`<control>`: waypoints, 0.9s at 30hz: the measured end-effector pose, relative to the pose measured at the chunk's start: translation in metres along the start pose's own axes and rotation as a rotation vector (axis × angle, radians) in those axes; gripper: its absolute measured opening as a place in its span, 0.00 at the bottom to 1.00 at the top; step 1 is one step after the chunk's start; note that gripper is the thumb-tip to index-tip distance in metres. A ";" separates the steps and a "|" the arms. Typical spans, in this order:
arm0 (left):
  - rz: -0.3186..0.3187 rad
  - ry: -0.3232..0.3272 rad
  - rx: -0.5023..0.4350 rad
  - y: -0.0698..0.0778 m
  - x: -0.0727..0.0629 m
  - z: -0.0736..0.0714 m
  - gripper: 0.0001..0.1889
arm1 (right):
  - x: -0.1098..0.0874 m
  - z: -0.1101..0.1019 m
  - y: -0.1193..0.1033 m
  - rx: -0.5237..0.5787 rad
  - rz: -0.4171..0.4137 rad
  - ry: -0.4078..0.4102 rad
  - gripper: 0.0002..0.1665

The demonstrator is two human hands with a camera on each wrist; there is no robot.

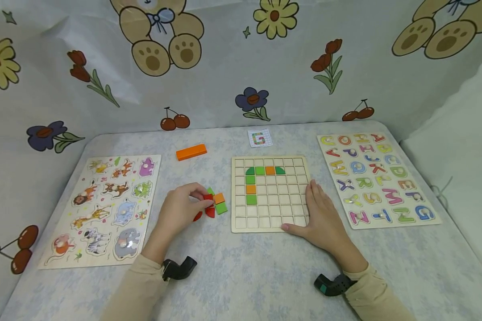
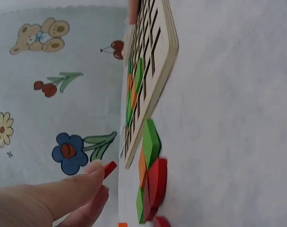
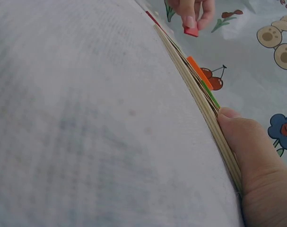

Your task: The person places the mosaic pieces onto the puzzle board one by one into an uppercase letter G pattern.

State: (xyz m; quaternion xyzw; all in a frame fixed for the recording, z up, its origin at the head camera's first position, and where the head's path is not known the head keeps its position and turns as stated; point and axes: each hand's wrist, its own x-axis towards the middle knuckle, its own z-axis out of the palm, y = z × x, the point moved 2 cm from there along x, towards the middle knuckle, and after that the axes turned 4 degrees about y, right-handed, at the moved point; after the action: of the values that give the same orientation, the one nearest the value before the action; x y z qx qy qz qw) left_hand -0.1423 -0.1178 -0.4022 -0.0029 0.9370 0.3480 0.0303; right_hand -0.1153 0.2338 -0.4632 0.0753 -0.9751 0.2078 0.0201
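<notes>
My left hand pinches a small red block between thumb and fingertips, above a small heap of loose pieces. In that heap lie a green square, an orange square and several red pieces. Just right of it lies a wooden grid board. Green and orange tiles in its cells form a row across the upper part and a column down the left. My right hand rests at the board's lower right corner, fingers straight along the right side, thumb on the front edge.
A small card with a coloured G-shaped pattern lies behind the board. An orange bar sits at the back left. An animal puzzle is on the left, an alphabet puzzle on the right. A printed cloth hangs behind the table.
</notes>
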 end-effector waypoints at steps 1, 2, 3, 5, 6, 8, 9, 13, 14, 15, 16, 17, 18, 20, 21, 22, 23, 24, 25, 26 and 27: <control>0.000 -0.011 -0.023 0.005 -0.001 0.004 0.09 | 0.000 0.000 0.000 0.000 0.001 -0.001 0.84; 0.005 -0.022 -0.037 0.010 -0.003 0.009 0.09 | 0.000 0.000 0.000 0.000 0.002 0.000 0.84; 0.013 -0.032 -0.045 0.014 -0.004 0.014 0.09 | 0.000 0.000 0.000 -0.001 0.002 0.000 0.84; 0.025 -0.051 -0.056 0.023 -0.006 0.025 0.09 | 0.000 0.000 0.000 -0.001 0.002 0.000 0.84; 0.035 -0.057 -0.060 0.026 -0.007 0.030 0.09 | 0.000 0.000 0.000 0.000 0.002 0.001 0.84; 0.054 -0.071 -0.072 0.033 -0.008 0.040 0.09 | 0.000 0.000 0.000 0.002 0.001 0.002 0.84; 0.063 -0.077 -0.081 0.036 -0.008 0.044 0.09 | 0.000 0.000 0.000 0.003 0.001 0.002 0.84; 0.113 -0.088 -0.100 0.044 -0.007 0.059 0.08 | 0.000 0.000 -0.001 0.003 0.005 0.001 0.84; 0.125 -0.091 -0.096 0.046 -0.007 0.063 0.08 | 0.000 0.000 -0.001 0.003 0.006 0.000 0.84; 0.135 -0.091 -0.088 0.046 -0.006 0.066 0.08 | 0.000 0.000 -0.001 0.001 0.006 -0.001 0.84; 0.144 -0.090 -0.080 0.047 -0.006 0.068 0.08 | 0.000 0.000 -0.001 0.002 0.007 -0.002 0.84; 0.149 -0.091 -0.074 0.048 -0.006 0.070 0.08 | 0.000 0.000 -0.001 0.003 0.006 -0.003 0.83; 0.152 -0.091 -0.059 0.048 -0.005 0.072 0.08 | 0.000 0.000 -0.001 0.002 0.006 -0.003 0.83; 0.164 -0.093 -0.033 0.049 -0.005 0.075 0.08 | 0.000 0.000 -0.002 0.003 0.006 -0.003 0.83; 0.170 -0.090 -0.022 0.050 -0.005 0.075 0.09 | 0.000 0.000 -0.002 0.003 0.007 -0.003 0.83; 0.176 -0.088 -0.009 0.050 -0.005 0.076 0.09 | 0.000 -0.001 -0.002 0.004 0.007 -0.003 0.83; 0.181 -0.086 0.004 0.050 -0.005 0.077 0.09 | 0.000 -0.001 -0.002 0.003 0.008 -0.003 0.83; 0.187 -0.084 0.018 0.050 -0.004 0.078 0.10 | 0.000 -0.001 -0.002 0.003 0.008 -0.004 0.83; 0.190 -0.084 0.028 0.051 -0.004 0.078 0.10 | 0.000 -0.001 -0.002 0.004 0.009 -0.005 0.83; 0.191 -0.083 0.034 0.050 -0.004 0.079 0.10 | 0.000 -0.002 -0.002 0.005 0.009 -0.006 0.83; 0.191 -0.082 0.042 0.050 -0.004 0.079 0.10 | 0.000 -0.002 -0.002 0.005 0.008 -0.007 0.83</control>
State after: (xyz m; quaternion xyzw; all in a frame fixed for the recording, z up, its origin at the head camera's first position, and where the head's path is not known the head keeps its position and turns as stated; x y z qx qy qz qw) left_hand -0.1352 -0.0282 -0.4292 0.1013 0.9380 0.3295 0.0352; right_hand -0.1153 0.2324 -0.4608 0.0720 -0.9749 0.2100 0.0156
